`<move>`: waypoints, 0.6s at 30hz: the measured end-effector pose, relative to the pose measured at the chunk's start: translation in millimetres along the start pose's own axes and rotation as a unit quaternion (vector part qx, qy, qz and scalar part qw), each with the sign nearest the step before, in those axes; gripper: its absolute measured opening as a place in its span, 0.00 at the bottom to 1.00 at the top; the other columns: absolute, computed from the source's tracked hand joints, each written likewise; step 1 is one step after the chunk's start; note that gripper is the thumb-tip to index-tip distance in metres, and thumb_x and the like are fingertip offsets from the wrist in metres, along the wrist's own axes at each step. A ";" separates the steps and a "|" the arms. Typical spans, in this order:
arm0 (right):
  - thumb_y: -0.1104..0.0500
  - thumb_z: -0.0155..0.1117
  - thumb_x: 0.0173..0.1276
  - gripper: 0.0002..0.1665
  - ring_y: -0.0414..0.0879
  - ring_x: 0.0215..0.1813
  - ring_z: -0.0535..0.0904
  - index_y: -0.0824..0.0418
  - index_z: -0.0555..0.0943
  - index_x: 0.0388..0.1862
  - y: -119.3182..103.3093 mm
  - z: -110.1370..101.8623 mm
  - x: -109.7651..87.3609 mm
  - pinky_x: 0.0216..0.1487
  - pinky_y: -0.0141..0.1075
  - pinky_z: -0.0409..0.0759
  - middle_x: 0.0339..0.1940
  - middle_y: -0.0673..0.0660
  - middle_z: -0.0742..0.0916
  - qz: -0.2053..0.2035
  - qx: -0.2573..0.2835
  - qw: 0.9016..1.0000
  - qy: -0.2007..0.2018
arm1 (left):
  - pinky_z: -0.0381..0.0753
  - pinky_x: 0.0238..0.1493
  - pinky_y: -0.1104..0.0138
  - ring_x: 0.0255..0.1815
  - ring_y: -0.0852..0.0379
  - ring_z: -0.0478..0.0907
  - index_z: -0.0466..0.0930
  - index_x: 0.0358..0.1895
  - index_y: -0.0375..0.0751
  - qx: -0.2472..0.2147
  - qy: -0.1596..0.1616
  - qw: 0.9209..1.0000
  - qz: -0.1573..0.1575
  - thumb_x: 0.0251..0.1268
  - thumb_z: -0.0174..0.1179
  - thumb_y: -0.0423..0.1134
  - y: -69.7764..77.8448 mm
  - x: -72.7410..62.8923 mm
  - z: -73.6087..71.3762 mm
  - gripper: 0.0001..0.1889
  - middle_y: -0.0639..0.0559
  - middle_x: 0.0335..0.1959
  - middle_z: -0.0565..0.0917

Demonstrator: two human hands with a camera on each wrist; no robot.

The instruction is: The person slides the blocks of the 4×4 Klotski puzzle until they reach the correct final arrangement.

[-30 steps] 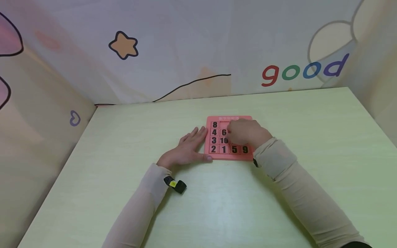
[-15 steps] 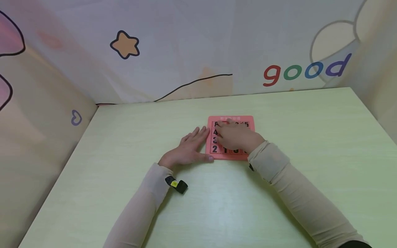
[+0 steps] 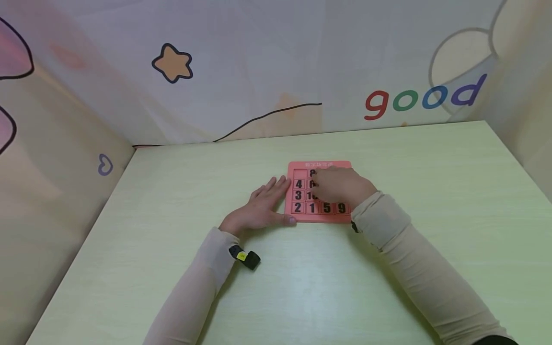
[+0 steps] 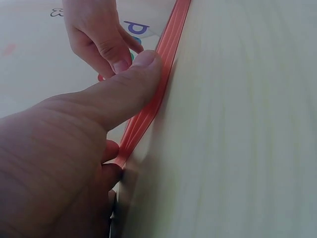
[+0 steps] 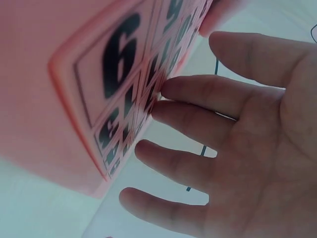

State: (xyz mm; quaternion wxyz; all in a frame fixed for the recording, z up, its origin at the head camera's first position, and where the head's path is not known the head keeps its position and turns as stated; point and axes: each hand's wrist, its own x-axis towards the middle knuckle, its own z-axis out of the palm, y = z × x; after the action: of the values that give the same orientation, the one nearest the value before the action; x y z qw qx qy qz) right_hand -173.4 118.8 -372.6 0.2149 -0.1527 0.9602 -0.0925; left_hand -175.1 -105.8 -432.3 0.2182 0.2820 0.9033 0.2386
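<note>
From my station, I judge the step in hand to be sliding numbered tiles about the pink puzzle tray (image 3: 318,218). It lies flat on the table (image 3: 321,280), a little toward 1 o'clock from the middle of the head view, with its printed title along the 12 o'clock rim. The one bare cell (image 3: 299,173) I can make out is at the tray's 11 o'clock corner. The 8 tile (image 3: 312,173) borders it at 3 o'clock and the 4 tile (image 3: 298,184) at 6 o'clock; the 2, 1, 5 and 9 run along the near row.

I have the left hand (image 3: 258,209) at the tray's 9 o'clock side, fingers spread, thumb against the 7 o'clock corner. That grip is wide and closed round nothing; it seems there to brace.

The right hand (image 3: 340,185) reaches in from 4 o'clock and hides much of the tiles beneath it. In its wrist view the fingers (image 5: 205,91) are extended and apart, the foremost two seeming to meet the tile faces. This grip pinches nothing either.

As I read it, the next move calls for a light fingertip push on a tile bordering that cell: the 4 toward 12 o'clock, or the 8 toward 9 o'clock. I'd want the push straight, lest a tile bind.
</note>
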 end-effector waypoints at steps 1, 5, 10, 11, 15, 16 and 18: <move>0.52 0.52 0.79 0.25 0.53 0.40 0.77 0.65 0.78 0.66 -0.4 -0.4 -0.4 0.42 0.44 0.76 0.46 0.60 0.83 0.001 0.004 1.000 -0.001 | 0.28 0.77 0.58 0.81 0.59 0.25 0.37 0.84 0.55 -0.002 0.002 1.000 0.002 0.63 0.65 0.64 -0.3 -0.1 0.1 0.56 0.58 0.83 0.36; 0.53 0.52 0.80 0.23 0.52 0.38 0.76 0.65 0.79 0.63 -1.6 -1.0 -1.5 0.40 0.43 0.76 0.39 0.59 0.82 -0.004 0.008 1.000 -0.003 | 0.30 0.78 0.57 0.81 0.58 0.26 0.41 0.84 0.53 -0.014 0.010 1.000 0.006 0.60 0.68 0.63 -0.5 -0.1 0.0 0.57 0.56 0.84 0.38; 0.54 0.51 0.80 0.22 0.51 0.38 0.76 0.64 0.79 0.64 -2.6 -1.6 -2.2 0.42 0.43 0.74 0.38 0.59 0.81 -0.012 0.011 1.000 -0.012 | 0.31 0.78 0.56 0.82 0.57 0.28 0.47 0.83 0.49 -0.036 0.021 0.999 0.002 0.61 0.69 0.61 0.3 -0.1 -0.1 0.54 0.53 0.84 0.40; 0.54 0.51 0.80 0.21 0.51 0.38 0.76 0.63 0.79 0.63 -2.6 -1.5 -2.0 0.43 0.43 0.74 0.37 0.59 0.81 -0.015 0.011 1.000 -0.013 | 0.32 0.78 0.56 0.82 0.57 0.29 0.48 0.82 0.48 -0.041 0.025 0.999 0.000 0.61 0.69 0.61 0.4 -0.2 0.0 0.53 0.52 0.84 0.41; 0.54 0.51 0.80 0.20 0.50 0.36 0.75 0.63 0.80 0.60 -3.3 -1.2 -2.3 0.41 0.42 0.73 0.33 0.58 0.80 -0.019 0.013 1.000 -0.013 | 0.33 0.78 0.55 0.82 0.56 0.30 0.51 0.81 0.49 -0.049 0.036 0.998 0.000 0.61 0.70 0.59 -0.1 0.3 0.7 0.51 0.51 0.84 0.43; 0.54 0.51 0.80 0.20 0.50 0.36 0.75 0.63 0.80 0.60 -3.3 -0.7 -2.3 0.40 0.42 0.73 0.33 0.58 0.79 -0.021 0.011 1.000 -0.011 | 0.33 0.78 0.54 0.82 0.56 0.30 0.49 0.82 0.49 -0.048 0.035 0.998 0.000 0.60 0.70 0.59 -0.3 0.6 1.0 0.52 0.51 0.84 0.43; 0.54 0.51 0.80 0.23 0.53 0.44 0.79 0.64 0.78 0.65 -4.3 0.9 -2.2 0.49 0.45 0.77 0.44 0.61 0.83 -0.025 0.005 1.000 -0.004 | 0.33 0.78 0.55 0.82 0.56 0.30 0.45 0.83 0.49 -0.039 0.033 0.999 0.000 0.61 0.70 0.59 -0.8 1.1 1.6 0.54 0.53 0.84 0.42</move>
State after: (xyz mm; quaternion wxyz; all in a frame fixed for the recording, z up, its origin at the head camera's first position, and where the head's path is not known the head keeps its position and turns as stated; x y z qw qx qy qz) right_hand -170.1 115.4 -371.5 0.2173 -0.1758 0.9547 -0.1018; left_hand -175.4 -105.3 -434.3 0.1992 0.2649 0.9000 0.2830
